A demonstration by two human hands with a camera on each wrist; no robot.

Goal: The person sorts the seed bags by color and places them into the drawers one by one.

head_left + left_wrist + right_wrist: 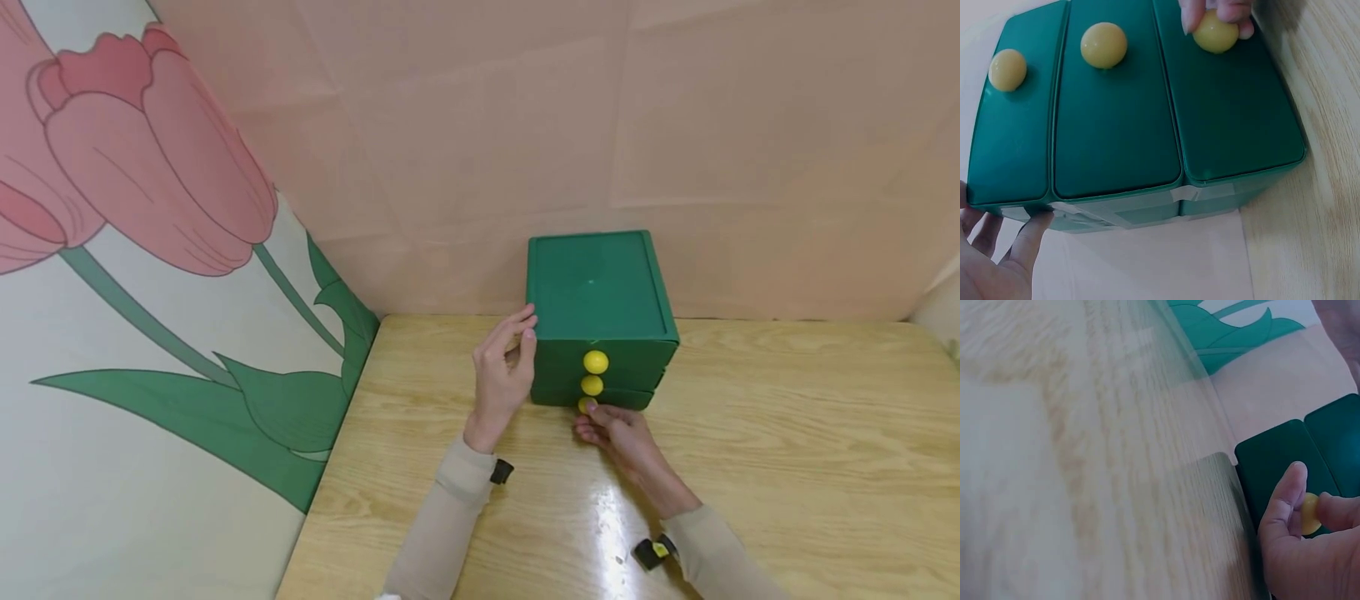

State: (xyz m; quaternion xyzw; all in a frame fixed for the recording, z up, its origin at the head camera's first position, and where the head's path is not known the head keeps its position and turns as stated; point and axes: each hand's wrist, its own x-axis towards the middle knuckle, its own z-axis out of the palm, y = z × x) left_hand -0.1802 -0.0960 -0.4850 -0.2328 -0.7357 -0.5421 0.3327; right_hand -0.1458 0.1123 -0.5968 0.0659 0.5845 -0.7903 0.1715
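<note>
A green three-drawer box point(600, 283) stands on the table, each drawer front bearing one round yellow knob. My left hand point(501, 371) rests against the box's left side, fingers and thumb lightly touching it near the top drawer. Low at the front, my right hand point(628, 440) pinches the bottom drawer's knob point(1215, 36) between thumb and fingers. The middle knob point(1104, 45) and top knob point(1007, 70) are untouched. In the right wrist view, the bottom knob point(1310, 514) shows partly between the fingers.
The wood-grain table point(787, 450) stretches out on both sides of the box. Close behind stands a pinkish cloth backdrop point(480, 150). To the left is a panel with painted tulips point(157, 150). Strips of clear tape point(1210, 192) run along the box's side.
</note>
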